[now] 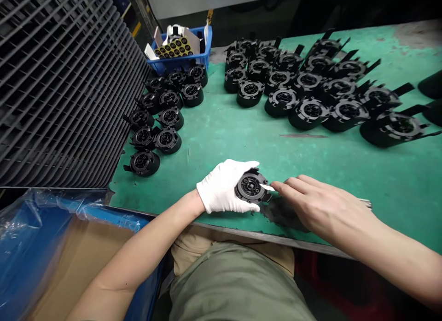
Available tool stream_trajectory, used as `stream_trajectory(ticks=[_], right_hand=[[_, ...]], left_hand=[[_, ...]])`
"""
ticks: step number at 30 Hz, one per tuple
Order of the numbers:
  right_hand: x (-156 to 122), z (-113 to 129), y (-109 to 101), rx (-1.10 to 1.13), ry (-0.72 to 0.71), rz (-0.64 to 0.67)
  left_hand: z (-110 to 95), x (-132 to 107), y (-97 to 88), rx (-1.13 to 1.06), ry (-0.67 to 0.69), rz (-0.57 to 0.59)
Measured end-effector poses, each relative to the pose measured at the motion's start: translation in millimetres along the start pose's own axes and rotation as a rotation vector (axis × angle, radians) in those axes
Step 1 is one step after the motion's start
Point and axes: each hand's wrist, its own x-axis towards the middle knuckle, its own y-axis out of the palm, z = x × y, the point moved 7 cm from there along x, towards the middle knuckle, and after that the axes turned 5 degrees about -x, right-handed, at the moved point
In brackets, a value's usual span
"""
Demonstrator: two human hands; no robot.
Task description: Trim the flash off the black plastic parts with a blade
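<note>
A workbench with worn green top, paint scuffed at the far corner. Along its left edge, a black slatted rack. Below, a cardboard box lined with blue plastic sheet. Low at right, something red in shadow.

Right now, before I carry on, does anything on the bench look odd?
Two things stand out. A dark reddish streak stains the green bench mat. Also, the left hand wears a white glove while the right hand is bare, an uneven pairing around the black round part.
</note>
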Motion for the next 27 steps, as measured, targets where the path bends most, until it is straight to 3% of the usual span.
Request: stream_trajectory(ticks=[6,17,22,24,27], right_hand=[[6,3,-6,-0.051,-0.010,-0.027],[4,19,4,-0.086,0.167,0.030],[-1,31,0,-0.141,0.215,-0.022],[-10,25,-1,-0.114,0.218,-0.078],[-21,-4,3,0.060,0.266,-0.138]], left_hand=[[-3,0,-1.5,0.003,0.009,0.007],[-7,1,-2.6,0.069,-0.022,0.010],[-8,-1,-0.9,0.087,-0.041,-0.007],[-5,-2,-0.6,0.079,-0.035,-0.008],[-1,-2,-3.2,0.054,-0.010,0.023]])
